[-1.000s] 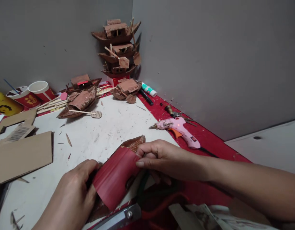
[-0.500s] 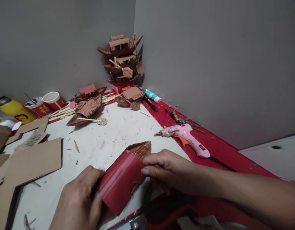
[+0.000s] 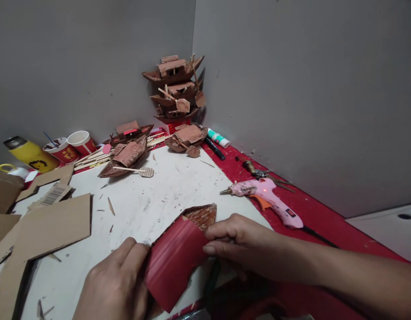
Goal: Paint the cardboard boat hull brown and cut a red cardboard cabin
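Note:
A small brown cardboard boat (image 3: 206,216) is tilted at the near edge of the white board, its pointed end away from me. Across its middle lies a curved sheet of red card (image 3: 175,263), covering much of the hull. My left hand (image 3: 116,276) is closed around the boat's left side by the card, its fingertips partly hidden. With thumb and forefinger, my right hand (image 3: 237,242) pinches the right edge of the boat by the card. A dark, blurred object (image 3: 212,278) shows below my right hand; I cannot make out what it is.
A pink glue gun (image 3: 268,198) lies at right on the red cloth (image 3: 325,226). Finished cardboard boats (image 3: 174,71) are stacked in the far corner. Cut cardboard (image 3: 62,224) covers the left side. Paper cups (image 3: 80,143), a yellow bottle (image 3: 32,155) and wooden sticks (image 3: 92,159) stand or lie behind.
The whole view has shifted slightly, so things appear a little lower and further right. Both hands keep their hold; the notch on the red card's lower right edge shows less.

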Motion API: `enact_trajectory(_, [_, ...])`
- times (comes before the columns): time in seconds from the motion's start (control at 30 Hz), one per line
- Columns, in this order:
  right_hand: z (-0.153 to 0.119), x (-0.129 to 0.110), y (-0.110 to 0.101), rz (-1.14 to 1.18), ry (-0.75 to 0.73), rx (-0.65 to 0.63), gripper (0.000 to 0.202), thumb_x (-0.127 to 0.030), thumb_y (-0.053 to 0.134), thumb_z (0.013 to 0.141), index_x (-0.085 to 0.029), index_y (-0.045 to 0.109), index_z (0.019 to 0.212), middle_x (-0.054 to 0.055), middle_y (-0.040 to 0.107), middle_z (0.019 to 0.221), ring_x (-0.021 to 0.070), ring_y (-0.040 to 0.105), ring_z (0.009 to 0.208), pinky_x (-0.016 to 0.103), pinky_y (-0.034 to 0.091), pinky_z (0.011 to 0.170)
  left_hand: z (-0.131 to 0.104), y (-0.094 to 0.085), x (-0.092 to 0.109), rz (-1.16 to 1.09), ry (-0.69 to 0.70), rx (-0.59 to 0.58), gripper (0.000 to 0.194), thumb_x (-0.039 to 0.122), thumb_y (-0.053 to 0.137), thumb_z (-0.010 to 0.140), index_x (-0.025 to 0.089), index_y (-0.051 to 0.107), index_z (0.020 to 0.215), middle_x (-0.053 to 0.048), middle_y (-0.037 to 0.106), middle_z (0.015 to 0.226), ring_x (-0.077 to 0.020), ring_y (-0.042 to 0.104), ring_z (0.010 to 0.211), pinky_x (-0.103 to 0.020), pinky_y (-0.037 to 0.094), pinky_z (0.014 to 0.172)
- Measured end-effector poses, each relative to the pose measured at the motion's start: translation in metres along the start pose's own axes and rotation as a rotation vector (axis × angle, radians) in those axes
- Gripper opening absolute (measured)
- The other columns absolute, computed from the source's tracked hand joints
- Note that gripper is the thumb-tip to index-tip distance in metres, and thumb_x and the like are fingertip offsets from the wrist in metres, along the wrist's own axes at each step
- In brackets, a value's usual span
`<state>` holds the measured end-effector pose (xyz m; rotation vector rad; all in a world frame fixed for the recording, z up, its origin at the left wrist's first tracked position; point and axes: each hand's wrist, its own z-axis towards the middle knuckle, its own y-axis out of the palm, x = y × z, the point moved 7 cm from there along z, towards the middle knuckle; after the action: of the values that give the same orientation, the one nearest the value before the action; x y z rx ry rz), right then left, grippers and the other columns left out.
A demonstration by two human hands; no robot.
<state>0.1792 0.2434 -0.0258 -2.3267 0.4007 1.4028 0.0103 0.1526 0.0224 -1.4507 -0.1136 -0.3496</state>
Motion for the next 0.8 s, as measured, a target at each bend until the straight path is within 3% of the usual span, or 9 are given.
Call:
enact_trajectory(0.23, [0.003,-0.002,-0.003,-0.029,-0.064,0.081,0.029,-0.039,0.053,0.086,-0.016,0.057,0.07,-0.004,0.049,0.055,0.0071,0.041,0.046,0.016,0.031,0.041,0.01,0.001,-0.008,-0.044,0.002,-0.077,0.011,0.019,0.049,0.087,0.023,0.057,0.082,0.0,0.061,0.074,-0.0147,0.061,0.061,-0.024,0.047,0.054])
enact_trajectory(0.4, [0.005,-0.003,-0.003,-0.03,-0.067,0.095,0.03,-0.038,0.053,0.086,-0.015,0.054,0.066,-0.004,0.046,0.056,0.0071,0.039,0.05,0.017,0.031,0.044,0.006,0.003,-0.007,0.068,0.07,-0.046,0.008,0.02,0.051,0.085,0.022,0.058,0.09,-0.001,0.063,0.076,-0.0161,0.063,0.061,-0.026,0.048,0.052])
enact_trajectory(0.5, [0.005,-0.001,-0.003,-0.009,-0.05,0.086,0.03,-0.04,0.053,0.086,-0.015,0.056,0.069,-0.004,0.048,0.057,0.0077,0.039,0.051,0.018,0.03,0.046,0.002,-0.001,-0.002,0.208,0.168,0.051,0.034,0.021,0.053,0.082,0.016,0.054,0.116,-0.003,0.064,0.076,-0.0182,0.063,0.059,-0.028,0.048,0.051])
enact_trajectory(0.6, [0.004,0.0,-0.003,0.005,-0.022,0.088,0.03,-0.04,0.053,0.087,-0.016,0.055,0.069,-0.004,0.049,0.056,0.0078,0.039,0.05,0.018,0.029,0.045,-0.001,-0.001,0.005,0.366,0.277,0.088,0.061,0.015,0.05,0.079,0.011,0.039,0.139,-0.002,0.063,0.073,-0.0184,0.062,0.056,-0.028,0.047,0.049])
enact_trajectory(0.7, [0.004,-0.004,-0.003,-0.017,-0.055,0.092,0.03,-0.038,0.052,0.088,-0.016,0.055,0.068,-0.004,0.049,0.056,0.0075,0.04,0.05,0.018,0.03,0.045,-0.001,0.0,0.011,0.504,0.34,0.077,0.067,0.006,0.043,0.076,0.01,0.034,0.143,-0.002,0.063,0.072,-0.0173,0.06,0.055,-0.027,0.046,0.05])
enact_trajectory(0.8, [0.002,-0.012,-0.004,-0.079,-0.146,0.085,0.03,-0.036,0.052,0.089,-0.014,0.06,0.07,-0.003,0.051,0.059,0.0076,0.042,0.054,0.017,0.034,0.049,-0.002,-0.008,0.018,0.598,0.412,0.138,0.062,0.008,0.041,0.079,0.006,0.038,0.141,-0.009,0.069,0.085,-0.0207,0.065,0.068,-0.03,0.051,0.06])
